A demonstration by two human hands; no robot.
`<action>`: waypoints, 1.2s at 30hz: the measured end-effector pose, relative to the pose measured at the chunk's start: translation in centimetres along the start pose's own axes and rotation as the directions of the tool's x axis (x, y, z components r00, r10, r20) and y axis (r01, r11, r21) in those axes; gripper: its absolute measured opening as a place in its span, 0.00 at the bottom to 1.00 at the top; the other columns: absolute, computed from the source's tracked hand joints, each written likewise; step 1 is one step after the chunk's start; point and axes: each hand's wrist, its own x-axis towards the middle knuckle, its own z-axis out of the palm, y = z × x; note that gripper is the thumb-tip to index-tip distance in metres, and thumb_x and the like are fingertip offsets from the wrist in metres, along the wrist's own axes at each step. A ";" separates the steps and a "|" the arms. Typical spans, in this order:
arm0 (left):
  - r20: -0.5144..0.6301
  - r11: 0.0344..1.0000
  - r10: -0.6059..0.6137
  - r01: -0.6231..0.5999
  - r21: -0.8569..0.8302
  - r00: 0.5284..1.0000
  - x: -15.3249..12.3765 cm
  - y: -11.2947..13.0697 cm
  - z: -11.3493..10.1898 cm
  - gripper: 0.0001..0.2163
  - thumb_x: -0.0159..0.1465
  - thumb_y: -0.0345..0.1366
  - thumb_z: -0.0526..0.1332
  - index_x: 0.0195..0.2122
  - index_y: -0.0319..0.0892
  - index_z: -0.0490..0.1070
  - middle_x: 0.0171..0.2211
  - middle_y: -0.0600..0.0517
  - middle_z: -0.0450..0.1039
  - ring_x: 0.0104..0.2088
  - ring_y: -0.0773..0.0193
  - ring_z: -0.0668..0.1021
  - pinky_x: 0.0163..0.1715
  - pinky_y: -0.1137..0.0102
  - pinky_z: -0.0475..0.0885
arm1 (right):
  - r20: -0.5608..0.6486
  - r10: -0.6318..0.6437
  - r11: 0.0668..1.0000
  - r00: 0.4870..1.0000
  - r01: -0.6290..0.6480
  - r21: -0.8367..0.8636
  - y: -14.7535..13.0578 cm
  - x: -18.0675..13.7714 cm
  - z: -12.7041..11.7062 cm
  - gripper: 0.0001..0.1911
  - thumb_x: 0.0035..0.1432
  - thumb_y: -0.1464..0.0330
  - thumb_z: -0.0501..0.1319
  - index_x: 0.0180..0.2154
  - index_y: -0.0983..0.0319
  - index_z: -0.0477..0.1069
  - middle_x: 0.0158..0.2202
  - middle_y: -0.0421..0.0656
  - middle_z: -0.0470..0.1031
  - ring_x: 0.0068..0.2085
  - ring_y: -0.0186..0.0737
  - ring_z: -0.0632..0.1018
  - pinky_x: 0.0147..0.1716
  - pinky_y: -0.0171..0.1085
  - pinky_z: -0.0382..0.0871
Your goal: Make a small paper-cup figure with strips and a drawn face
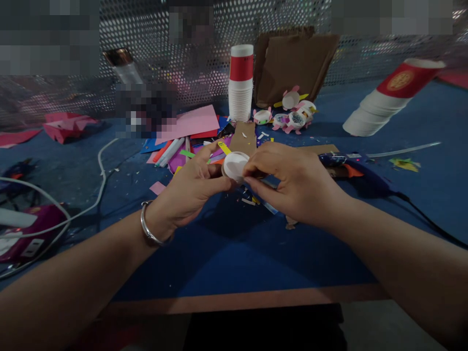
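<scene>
- Your left hand [190,187] grips the small white round cut-down paper cup [235,165] from its left side, thumb stretched under the rim, fingers curled behind it.
- Your right hand [292,185] pinches the same cup's right rim between thumb and forefinger; the other fingers are folded loosely below.
- The cup is held up off the blue felt table cover [234,258], above the table's middle, with its open face turned toward you.
- Between your forearms, the blue cover runs bare down to the brown wooden front edge [248,298].
- Just beyond the cup lies a heap of coloured paper scraps and marker pens [175,151], close to your left fingertips.
- To your right, a dark blue glue gun [351,168] lies near your right hand, and its black cord [424,214] trails past your right forearm.
- To your left, a white cable [100,180] curves across the cover, well apart from your left wrist.
- Farther back stand an upright stack of white paper cups with a red band [241,83], a leaning stack of the same cups [391,95] and a brown cardboard sheet [292,63].
- A perforated metal screen [164,48] closes the table's far edge.
</scene>
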 end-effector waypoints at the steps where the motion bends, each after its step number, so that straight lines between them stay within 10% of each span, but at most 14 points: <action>1: -0.011 1.000 -0.002 0.002 -0.006 1.000 0.0 0.0 0.1 0.44 0.51 0.19 0.72 0.69 0.42 0.64 0.33 0.57 0.82 0.31 0.68 0.80 0.36 0.74 0.73 | 0.001 -0.004 1.000 1.000 0.004 -0.004 0.0 0.0 0.0 0.06 0.67 0.72 0.59 0.37 0.58 0.74 0.38 0.46 0.80 0.39 0.47 0.80 0.38 0.44 0.72; 18: -0.093 1.000 -0.003 0.001 -0.013 0.996 0.9 -0.3 -0.3 0.01 0.59 0.29 0.69 0.33 0.38 0.79 0.34 0.49 0.80 0.36 0.62 0.82 0.39 0.68 0.81 | -0.025 -0.019 1.000 1.000 0.019 0.009 0.7 -0.2 0.6 0.08 0.69 0.71 0.61 0.43 0.57 0.79 0.46 0.48 0.84 0.49 0.52 0.84 0.49 0.50 0.78; 36: -0.093 1.000 0.016 -0.018 -0.024 0.996 1.4 -0.7 -1.1 0.03 0.57 0.27 0.70 0.31 0.37 0.77 0.36 0.49 0.79 0.38 0.63 0.82 0.38 0.68 0.83 | -0.138 -0.021 0.998 0.990 0.030 0.063 0.2 -0.3 0.6 0.15 0.63 0.76 0.64 0.51 0.60 0.77 0.53 0.51 0.80 0.53 0.51 0.81 0.50 0.48 0.80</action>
